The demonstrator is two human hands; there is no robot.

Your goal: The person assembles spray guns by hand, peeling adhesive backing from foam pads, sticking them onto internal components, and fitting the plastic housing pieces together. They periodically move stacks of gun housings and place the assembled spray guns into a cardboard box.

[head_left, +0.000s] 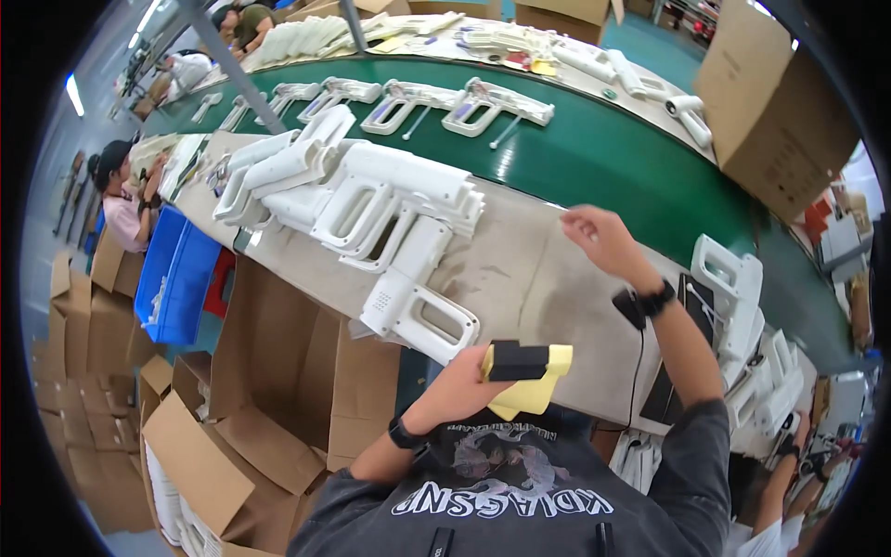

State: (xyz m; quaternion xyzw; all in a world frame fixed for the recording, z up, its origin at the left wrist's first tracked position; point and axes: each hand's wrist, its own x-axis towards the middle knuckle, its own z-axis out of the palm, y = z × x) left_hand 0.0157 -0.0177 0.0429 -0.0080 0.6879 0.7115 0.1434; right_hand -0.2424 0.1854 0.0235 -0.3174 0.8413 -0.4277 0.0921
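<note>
My left hand (464,382), near the front edge of the table close to my body, is closed on a black block with yellow sheets (524,397); its exact kind is unclear. Just beyond that hand lies a white plastic housing with a loop handle (432,316). Farther left, several similar white housings (371,190) are stacked on the table. My right hand (599,239) hangs over the table right of the stack, fingers curled in; whether they hold anything small cannot be seen.
Behind the worktable (520,265) runs a green conveyor belt (594,130) carrying open white shells (497,107). More white housings (733,288) lie at right beside a cable. Cardboard boxes (278,371) and a blue bin (176,278) stand at left. Other people work nearby.
</note>
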